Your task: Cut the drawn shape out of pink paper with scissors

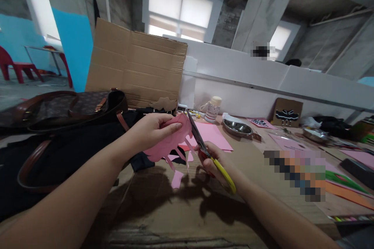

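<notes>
My left hand (153, 129) is closed on a pink paper cut-out (169, 142), thumb on top, holding it above the wooden table (187, 206). Thin pink strips hang from the cut-out's lower edge. My right hand (214, 161) grips scissors (204, 146) with yellow handles; the blades point up and away and meet the right edge of the pink paper. A pink offcut (177, 180) lies on the table below.
A brown handbag (67, 113) and black cloth lie at left. A cardboard sheet (137, 64) leans at the back. Pink sheets (212, 134), a metal bowl (238, 128), a small bottle (212, 109) and coloured papers (344, 186) spread to the right.
</notes>
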Demonstrator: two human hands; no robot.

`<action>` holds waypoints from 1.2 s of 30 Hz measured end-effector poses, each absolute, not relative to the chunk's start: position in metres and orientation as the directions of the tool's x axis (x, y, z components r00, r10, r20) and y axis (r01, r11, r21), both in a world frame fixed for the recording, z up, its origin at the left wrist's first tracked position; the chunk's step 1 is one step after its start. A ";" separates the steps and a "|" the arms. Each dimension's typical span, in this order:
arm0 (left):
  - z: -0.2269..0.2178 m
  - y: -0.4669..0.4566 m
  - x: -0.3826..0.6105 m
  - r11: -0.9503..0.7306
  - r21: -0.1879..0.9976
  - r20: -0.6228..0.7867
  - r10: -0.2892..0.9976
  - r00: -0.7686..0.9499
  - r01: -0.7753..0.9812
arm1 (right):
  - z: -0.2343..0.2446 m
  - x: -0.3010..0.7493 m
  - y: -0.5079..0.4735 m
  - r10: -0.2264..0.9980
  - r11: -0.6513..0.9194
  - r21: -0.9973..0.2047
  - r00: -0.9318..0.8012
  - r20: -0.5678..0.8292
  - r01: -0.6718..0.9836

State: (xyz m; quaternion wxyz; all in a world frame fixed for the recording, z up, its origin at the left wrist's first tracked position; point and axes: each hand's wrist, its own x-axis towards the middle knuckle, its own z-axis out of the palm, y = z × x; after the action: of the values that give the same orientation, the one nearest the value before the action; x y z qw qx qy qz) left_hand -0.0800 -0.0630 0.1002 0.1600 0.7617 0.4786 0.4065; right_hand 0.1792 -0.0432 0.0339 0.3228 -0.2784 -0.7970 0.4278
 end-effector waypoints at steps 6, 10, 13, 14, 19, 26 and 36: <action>0.103 -0.064 -0.081 -0.468 0.615 0.467 0.865 0.185 0.635 | 0.036 0.179 -0.039 0.711 0.555 -0.802 -0.626 0.320 0.221; 0.104 -0.063 -0.080 -0.468 0.602 0.475 0.861 0.182 0.647 | 0.040 0.178 -0.038 0.724 0.574 -0.775 -0.606 0.329 0.264; 0.103 -0.063 -0.080 -0.470 0.600 0.476 0.860 0.183 0.648 | 0.042 0.178 -0.039 0.726 0.572 -0.774 -0.606 0.323 0.273; 0.103 -0.063 -0.080 -0.468 0.599 0.475 0.861 0.183 0.650 | 0.043 0.178 -0.039 0.727 0.572 -0.772 -0.608 0.320 0.277; 0.103 -0.062 -0.082 -0.460 0.559 0.483 0.857 0.180 0.690 | 0.043 0.177 -0.039 0.737 0.565 -0.764 -0.607 0.297 0.311; 0.104 -0.060 -0.085 -0.453 0.517 0.497 0.849 0.176 0.726 | 0.043 0.176 -0.038 0.755 0.551 -0.756 -0.598 0.270 0.354; 0.099 -0.056 -0.089 -0.459 0.543 0.511 0.845 0.157 0.703 | 0.040 0.178 -0.035 0.746 0.548 -0.763 -0.613 0.261 0.342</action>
State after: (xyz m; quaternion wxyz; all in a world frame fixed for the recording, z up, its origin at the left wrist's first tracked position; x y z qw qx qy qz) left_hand -0.0888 -0.0562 0.0990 0.0893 0.7554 0.5122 0.3988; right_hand 0.1777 -0.0352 0.0402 0.2933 -0.3279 -0.8296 0.3440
